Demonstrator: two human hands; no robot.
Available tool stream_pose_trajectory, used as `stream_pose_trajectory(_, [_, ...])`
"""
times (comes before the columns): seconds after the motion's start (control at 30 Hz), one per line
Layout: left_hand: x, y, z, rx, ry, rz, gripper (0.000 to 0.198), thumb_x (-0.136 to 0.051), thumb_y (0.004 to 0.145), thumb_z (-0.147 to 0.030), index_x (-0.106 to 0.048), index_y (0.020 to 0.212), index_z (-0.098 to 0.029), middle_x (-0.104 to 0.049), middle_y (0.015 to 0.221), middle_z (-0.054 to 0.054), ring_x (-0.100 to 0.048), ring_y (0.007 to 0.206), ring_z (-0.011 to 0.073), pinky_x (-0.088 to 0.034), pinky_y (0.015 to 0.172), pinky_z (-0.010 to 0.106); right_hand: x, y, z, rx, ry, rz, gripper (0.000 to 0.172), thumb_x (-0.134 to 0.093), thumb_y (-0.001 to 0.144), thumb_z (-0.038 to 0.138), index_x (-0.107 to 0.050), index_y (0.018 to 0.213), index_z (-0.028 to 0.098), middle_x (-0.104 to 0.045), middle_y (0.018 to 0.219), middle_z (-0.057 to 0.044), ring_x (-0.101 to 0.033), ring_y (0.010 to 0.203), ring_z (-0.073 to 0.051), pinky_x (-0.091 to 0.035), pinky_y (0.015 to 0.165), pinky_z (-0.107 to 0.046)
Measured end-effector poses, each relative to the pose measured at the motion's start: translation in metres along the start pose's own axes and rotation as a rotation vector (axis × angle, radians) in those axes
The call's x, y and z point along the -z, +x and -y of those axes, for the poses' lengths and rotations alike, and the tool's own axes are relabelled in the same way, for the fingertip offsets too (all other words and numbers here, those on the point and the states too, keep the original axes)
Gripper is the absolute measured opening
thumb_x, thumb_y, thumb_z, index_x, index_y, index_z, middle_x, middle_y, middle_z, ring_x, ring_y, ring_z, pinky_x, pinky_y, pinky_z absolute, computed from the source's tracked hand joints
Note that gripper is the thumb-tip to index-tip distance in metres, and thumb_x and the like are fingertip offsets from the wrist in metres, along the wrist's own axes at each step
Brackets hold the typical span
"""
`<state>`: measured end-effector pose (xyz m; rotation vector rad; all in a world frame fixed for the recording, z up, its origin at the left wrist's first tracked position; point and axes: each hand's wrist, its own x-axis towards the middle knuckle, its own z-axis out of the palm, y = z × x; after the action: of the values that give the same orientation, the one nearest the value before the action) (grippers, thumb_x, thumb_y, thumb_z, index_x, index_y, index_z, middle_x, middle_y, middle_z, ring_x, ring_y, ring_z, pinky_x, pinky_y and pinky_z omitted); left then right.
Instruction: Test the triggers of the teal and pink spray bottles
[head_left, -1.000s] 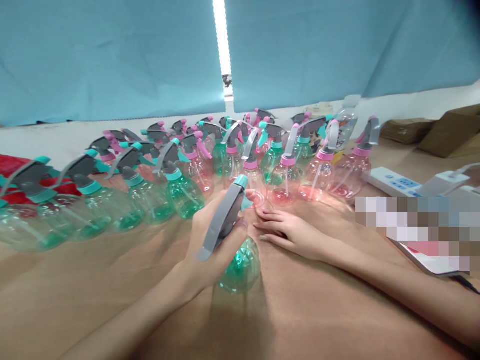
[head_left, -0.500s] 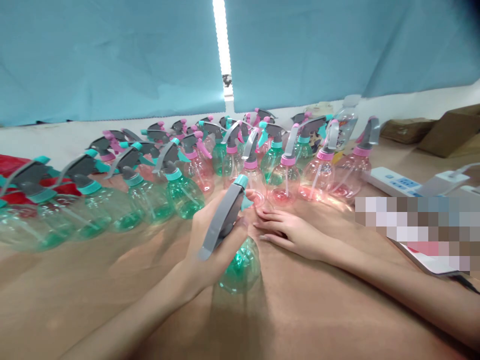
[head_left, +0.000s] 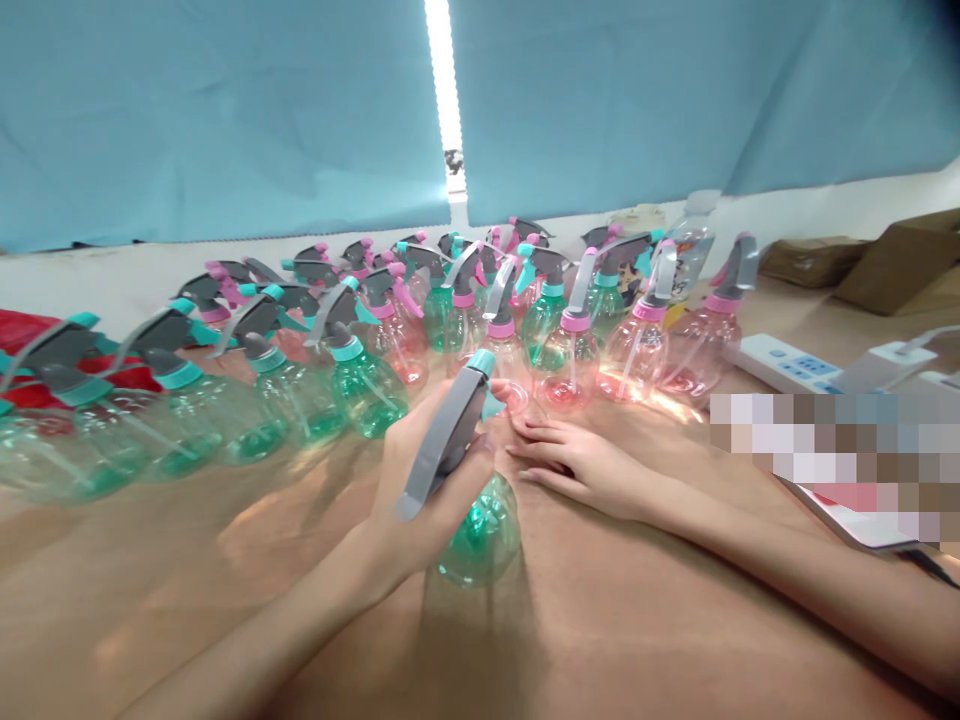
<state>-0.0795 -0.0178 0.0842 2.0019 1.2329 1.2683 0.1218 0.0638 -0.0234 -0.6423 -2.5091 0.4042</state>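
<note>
A green spray bottle (head_left: 480,535) with a grey and teal spray head stands upright at the middle of the brown table. My left hand (head_left: 427,470) is wrapped round its neck, just under the spray head, which hides part of the fingers. To the right, my right hand (head_left: 585,465) lies flat on the table with its fingers stretched out and holds nothing. Its fingertips are close to the held bottle and to a pink spray bottle (head_left: 570,375). Beyond the left hand stands another green spray bottle (head_left: 367,390).
Rows of green and pink spray bottles fill the back and left. A red item (head_left: 26,335) lies behind them at the left. On the right are a white power strip (head_left: 780,365), a blurred-out device, a clear bottle (head_left: 691,245) and a cardboard box (head_left: 900,265).
</note>
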Motion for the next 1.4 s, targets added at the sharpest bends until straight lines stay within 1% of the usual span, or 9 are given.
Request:
stream_pose_trajectory(0.2, [-0.0006,-0.0007,0.0011,0.03,-0.001,-0.004,0.004,-0.052,0.088,-0.023,-0.055,0.091,-0.022,-0.035,0.067,-0.005,-0.047,0.058,0.0123,-0.033,0.053,0.027,-0.0009,-0.0003,-0.0007,0.007,0.004,-0.012,0.034,-0.048,0.1,0.036,-0.065,0.124,0.022,-0.063,0.132,-0.012,-0.054,0.127,-0.029,-0.049,0.103,-0.049])
stream_pose_trajectory(0.37, [-0.0023,-0.0011,-0.0052,0.084,-0.029,-0.013,0.013,-0.051,0.087,-0.022,-0.058,0.098,-0.023,-0.044,0.072,-0.004,-0.043,0.055,0.0106,-0.036,0.054,0.026,-0.001,-0.0001,-0.0005,0.006,0.008,-0.026,0.032,-0.049,0.099,0.035,-0.066,0.124,0.022,-0.063,0.132,-0.012,-0.056,0.126,-0.029,-0.049,0.102,-0.049])
stream_pose_trajectory(0.57, [0.0008,-0.0001,-0.0007,0.037,-0.009,-0.017,0.011,-0.052,0.086,-0.023,-0.058,0.095,-0.023,-0.05,0.073,-0.003,-0.047,0.059,0.0125,-0.038,0.056,0.027,-0.0011,-0.0001,-0.0006,0.012,-0.003,-0.018,0.033,-0.048,0.1,0.035,-0.066,0.124,0.022,-0.063,0.132,-0.013,-0.056,0.126,-0.029,-0.05,0.102,-0.048])
stream_pose_trajectory(0.67, [0.003,0.0007,0.0013,0.034,0.02,0.013,0.004,-0.051,0.085,-0.025,-0.053,0.084,-0.022,-0.049,0.067,-0.004,-0.043,0.054,0.0119,-0.033,0.052,0.027,-0.0013,-0.0002,-0.0008,0.012,-0.014,-0.011,0.034,-0.047,0.1,0.036,-0.066,0.124,0.021,-0.063,0.132,-0.013,-0.055,0.126,-0.029,-0.049,0.103,-0.048])
stream_pose_trajectory(0.9, [0.0018,0.003,-0.0045,0.064,0.111,-0.019,0.02,-0.049,0.081,-0.025,-0.034,0.067,-0.022,-0.046,0.066,-0.003,-0.044,0.055,0.0124,-0.034,0.053,0.029,-0.0017,0.0,-0.0017,0.014,-0.005,-0.015,0.032,-0.049,0.099,0.035,-0.065,0.125,0.022,-0.063,0.132,-0.011,-0.055,0.127,-0.028,-0.048,0.104,-0.047])
stream_pose_trajectory(1.03, [0.0002,0.0023,-0.0057,0.065,0.101,-0.036,0.017,-0.05,0.08,-0.024,-0.038,0.068,-0.022,-0.046,0.066,-0.002,-0.039,0.053,0.0121,-0.033,0.05,0.029,-0.0009,0.0002,-0.0012,0.012,0.008,-0.014,0.033,-0.049,0.099,0.035,-0.065,0.125,0.022,-0.063,0.132,-0.012,-0.054,0.127,-0.028,-0.047,0.104,-0.049])
stream_pose_trajectory(1.13, [-0.0007,0.0006,-0.006,0.056,0.047,-0.021,0.002,-0.05,0.082,-0.024,-0.05,0.081,-0.023,-0.045,0.065,-0.003,-0.038,0.052,0.0127,-0.033,0.05,0.029,-0.0001,0.0001,-0.0003,-0.001,0.004,-0.009,0.033,-0.049,0.1,0.035,-0.065,0.126,0.022,-0.063,0.132,-0.011,-0.054,0.127,-0.028,-0.048,0.104,-0.049])
stream_pose_trajectory(1.2, [-0.0014,-0.0012,-0.0061,0.067,0.043,-0.032,0.007,-0.051,0.085,-0.026,-0.055,0.09,-0.024,-0.046,0.066,-0.004,-0.039,0.052,0.013,-0.035,0.05,0.029,0.0003,0.0,0.0002,-0.007,0.006,-0.012,0.033,-0.049,0.1,0.035,-0.065,0.126,0.023,-0.063,0.132,-0.011,-0.055,0.127,-0.028,-0.048,0.104,-0.049])
stream_pose_trajectory(1.4, [-0.0016,-0.0056,-0.0065,0.074,0.087,-0.074,0.006,-0.054,0.087,-0.027,-0.056,0.084,-0.023,-0.053,0.069,-0.002,-0.05,0.058,0.014,-0.044,0.056,0.029,0.0003,0.0003,0.0004,0.003,0.0,-0.009,0.035,-0.047,0.1,0.037,-0.066,0.124,0.019,-0.063,0.132,-0.013,-0.055,0.127,-0.028,-0.048,0.104,-0.048])
